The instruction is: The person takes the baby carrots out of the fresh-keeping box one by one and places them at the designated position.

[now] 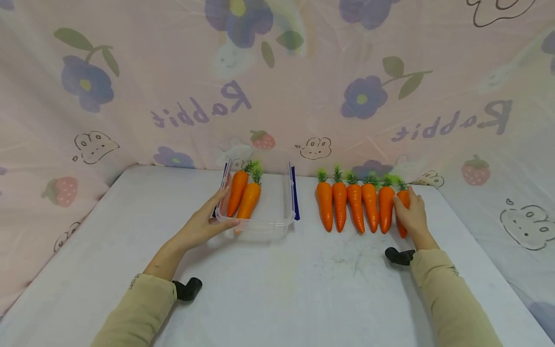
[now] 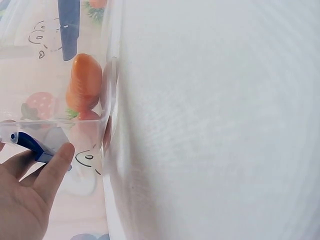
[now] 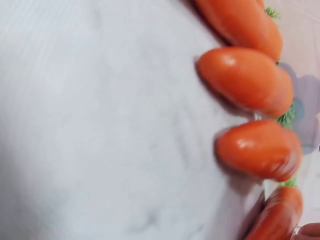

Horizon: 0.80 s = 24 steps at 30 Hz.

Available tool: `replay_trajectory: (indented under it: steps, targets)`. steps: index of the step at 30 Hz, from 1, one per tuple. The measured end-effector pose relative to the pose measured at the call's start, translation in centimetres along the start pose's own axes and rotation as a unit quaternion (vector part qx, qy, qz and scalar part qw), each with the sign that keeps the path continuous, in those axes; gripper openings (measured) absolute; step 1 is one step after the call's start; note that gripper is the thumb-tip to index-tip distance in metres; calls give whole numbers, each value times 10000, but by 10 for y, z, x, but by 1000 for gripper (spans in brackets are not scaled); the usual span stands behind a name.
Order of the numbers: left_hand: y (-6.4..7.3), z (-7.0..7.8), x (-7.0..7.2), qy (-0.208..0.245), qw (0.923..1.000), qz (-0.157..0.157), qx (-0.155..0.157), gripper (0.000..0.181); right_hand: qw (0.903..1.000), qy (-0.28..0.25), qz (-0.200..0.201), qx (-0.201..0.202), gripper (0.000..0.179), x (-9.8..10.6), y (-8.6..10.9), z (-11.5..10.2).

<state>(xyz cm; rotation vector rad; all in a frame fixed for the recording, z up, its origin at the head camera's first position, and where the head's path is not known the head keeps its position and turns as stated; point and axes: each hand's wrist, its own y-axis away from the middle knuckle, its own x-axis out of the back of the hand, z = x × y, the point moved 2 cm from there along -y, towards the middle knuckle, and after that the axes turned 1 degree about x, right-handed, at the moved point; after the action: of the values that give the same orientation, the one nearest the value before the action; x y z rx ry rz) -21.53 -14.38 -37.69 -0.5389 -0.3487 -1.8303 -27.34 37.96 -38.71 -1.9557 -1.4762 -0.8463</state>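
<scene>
A clear plastic container [image 1: 270, 229] with blue side clips stands left of centre on the table, two orange toy carrots [image 1: 248, 200] lying in its left half. My left hand [image 1: 204, 219] grips its left front corner, thumb along the front rim. The left wrist view shows that thumb beside a blue clip [image 2: 40, 147]. To the right, several carrots [image 1: 355, 207] with green tops lie side by side in a row. My right hand [image 1: 413, 214] holds the rightmost carrot [image 1: 403, 197] between thumb and fingers, partly covering it. Only fingertips of that hand show in the right wrist view.
The white table [image 1: 277, 294] runs back to a pink printed cloth [image 1: 277, 96] hanging behind it. Black wrist-worn devices [image 1: 188, 289] sit by both sleeves. A gap of bare table separates the container from the carrot row.
</scene>
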Motion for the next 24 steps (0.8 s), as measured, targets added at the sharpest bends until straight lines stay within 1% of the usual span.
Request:
replay_trajectory:
  steps: [5,9,13,16,19,24]
  targets:
    - [0,0,0,-30,10000,-3,20,86,9987,-136,415,257,64,2,2,-11]
    - [-1,0,0,-39,10000,-1,-12,87,9955,-357,776,403,59,2,4,-21]
    - [-1,-1,0,-57,10000,3,-36,87,9920,-576,993,527,56,-1,7,-33]
    - [0,-1,0,-77,10000,6,-26,88,9897,-690,1068,663,55,-5,10,-43]
    - [-1,-1,0,-75,10000,16,-14,88,9850,-843,1201,906,52,-9,13,-53]
    - [-1,-2,-1,-116,9999,31,-21,87,9772,-1138,1373,1148,48,-17,18,-68]
